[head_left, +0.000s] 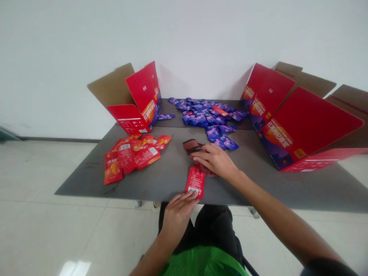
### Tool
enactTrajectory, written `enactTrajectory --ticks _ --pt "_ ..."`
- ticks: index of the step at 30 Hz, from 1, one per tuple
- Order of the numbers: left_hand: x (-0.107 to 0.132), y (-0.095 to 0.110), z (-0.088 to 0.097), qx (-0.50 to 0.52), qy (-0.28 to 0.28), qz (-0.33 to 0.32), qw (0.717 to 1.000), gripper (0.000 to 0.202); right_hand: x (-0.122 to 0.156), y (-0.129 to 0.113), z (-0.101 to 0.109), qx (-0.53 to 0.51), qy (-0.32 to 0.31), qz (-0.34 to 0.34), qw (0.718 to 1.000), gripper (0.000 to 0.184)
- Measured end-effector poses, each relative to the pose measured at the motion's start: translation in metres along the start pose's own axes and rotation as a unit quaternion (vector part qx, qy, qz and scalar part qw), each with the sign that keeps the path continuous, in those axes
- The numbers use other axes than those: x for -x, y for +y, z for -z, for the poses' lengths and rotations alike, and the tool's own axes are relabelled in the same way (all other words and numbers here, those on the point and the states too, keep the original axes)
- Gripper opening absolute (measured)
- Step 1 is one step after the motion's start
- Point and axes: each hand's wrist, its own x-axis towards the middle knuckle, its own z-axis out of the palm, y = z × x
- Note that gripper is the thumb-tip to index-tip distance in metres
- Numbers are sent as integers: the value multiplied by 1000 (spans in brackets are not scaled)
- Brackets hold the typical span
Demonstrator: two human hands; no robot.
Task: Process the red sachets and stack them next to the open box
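A red sachet lies at the near edge of the dark grey table. My left hand touches its near end with the fingertips, fingers stretched out. My right hand rests flat on the sachet's far end, its fingers extended toward a dark red packet just beyond them. A pile of red and orange sachets lies to the left. Several blue sachets are heaped at the back of the table.
An opened red carton stands at the back left. Larger opened red cartons stand on the right. A white wall rises behind the table, pale tiled floor around it. My lap and green garment are below the table edge.
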Motion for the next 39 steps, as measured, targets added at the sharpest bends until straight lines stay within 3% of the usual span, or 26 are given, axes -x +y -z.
enactTrajectory --ticks 2,5,7,9,13,15,17,21,23,25,29,33,36,39 --pt "1 0 -1 4 2 5 1000 19 13 -30 5 -24 5 40 999 34" --pt "4 1 -2 11 2 33 999 19 33 -60 -7 -57 -50 121 990 32" --pt "5 1 -3 18 -1 41 999 18 36 -55 -21 -70 -74 123 987 32" --pt "6 0 -4 27 -3 34 999 19 28 -33 -30 -56 -74 81 992 32" --pt "7 -2 -6 38 1 32 999 20 3 6 -19 24 -51 -1 998 31" --pt "8 -2 -7 41 5 36 998 19 2 -1 -7 24 -22 -10 999 33" --pt "8 -1 -8 43 8 40 998 18 10 -24 1 -2 -5 11 1000 35" --pt "6 1 -7 37 4 59 998 18 34 -60 -11 -64 -72 90 991 35" --pt "6 1 -7 37 1 57 998 18 35 -52 -23 -68 -88 94 989 35" --pt "6 0 -7 39 -1 49 998 19 24 -29 -30 -30 -79 60 995 33" --pt "8 -1 -9 45 11 46 998 17 -1 4 -16 55 -40 -24 997 33" --pt "7 0 -8 49 21 42 998 17 13 -30 0 2 3 3 1000 36" --pt "5 2 -5 44 13 55 997 17 37 -61 -9 -59 -55 66 994 32" --pt "5 2 -3 46 10 56 997 18 38 -54 -27 -74 -76 58 993 33"
